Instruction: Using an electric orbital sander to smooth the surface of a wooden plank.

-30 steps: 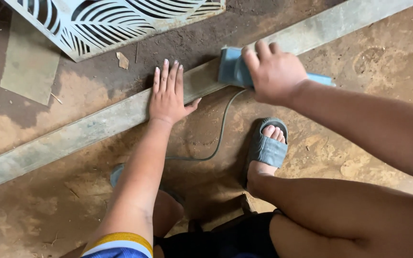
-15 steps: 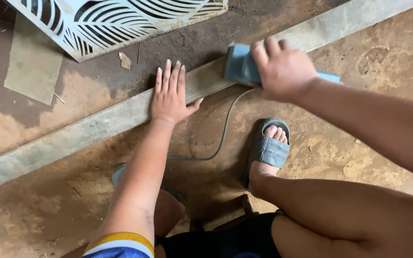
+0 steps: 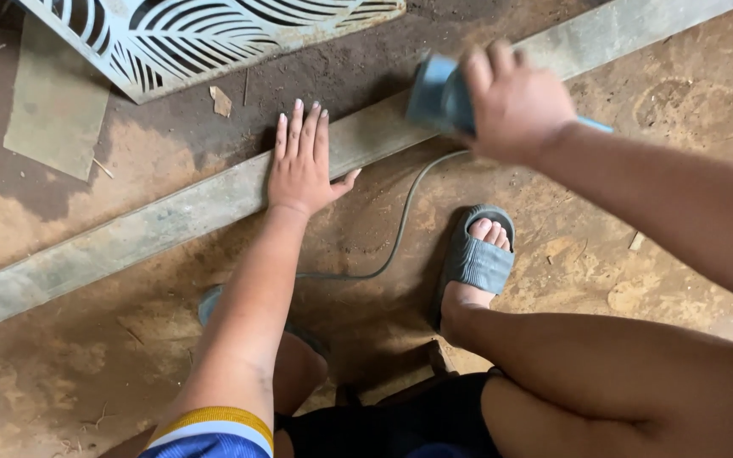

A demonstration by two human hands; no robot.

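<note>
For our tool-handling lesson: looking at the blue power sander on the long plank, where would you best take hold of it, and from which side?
Grip the blue sander over its rounded top, coming down from above, as the right hand does. Its base sits on the plank and the cord trails toward the person, so the top is likely the only free, palm-sized part. The left hand lies flat on the plank.

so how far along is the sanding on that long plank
Done: I cannot tell which stretch of the plank has been worked; its surface looks alike along its length. In hand: the right hand grips a blue power sander on the plank, its cord trailing over the dusty floor, while the left hand lies flat on the plank. Left: the long part toward the left, away from the sander.
</note>
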